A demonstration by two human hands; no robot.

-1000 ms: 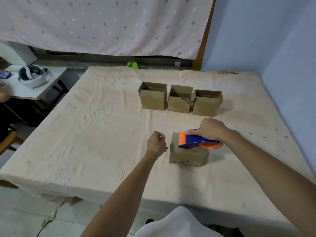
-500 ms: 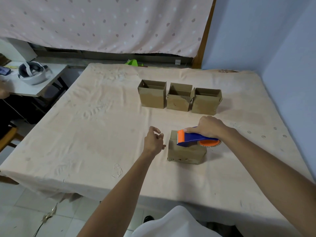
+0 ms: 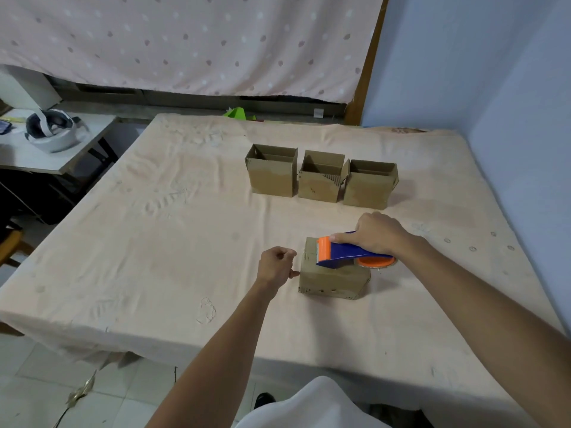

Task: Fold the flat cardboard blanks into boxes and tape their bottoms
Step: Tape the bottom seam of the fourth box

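The cloth-covered table [image 3: 154,242] carries everything. Three upright boxes [image 3: 321,183] stand open-topped in a close row at its far side; the box in work [image 3: 333,278] lies nearer me, closed face up, well apart from that row. I judge this box light and hollow, with corrugated walls stiff at the edges but yielding mid-panel, and liable to slide on the cloth under a sideways pull; brace it by a side wall near a corner, not by the flaps. The tape dispenser [image 3: 343,251] sits over its upper face, orange cutter end toward my left, roll overhanging the right edge. My right hand [image 3: 377,236] wraps the blue handle, fingers closed round it. My left hand [image 3: 275,267] is just beside the box's left wall, fingers curled with nothing visible in them; whether the thumb touches cardboard I cannot tell.
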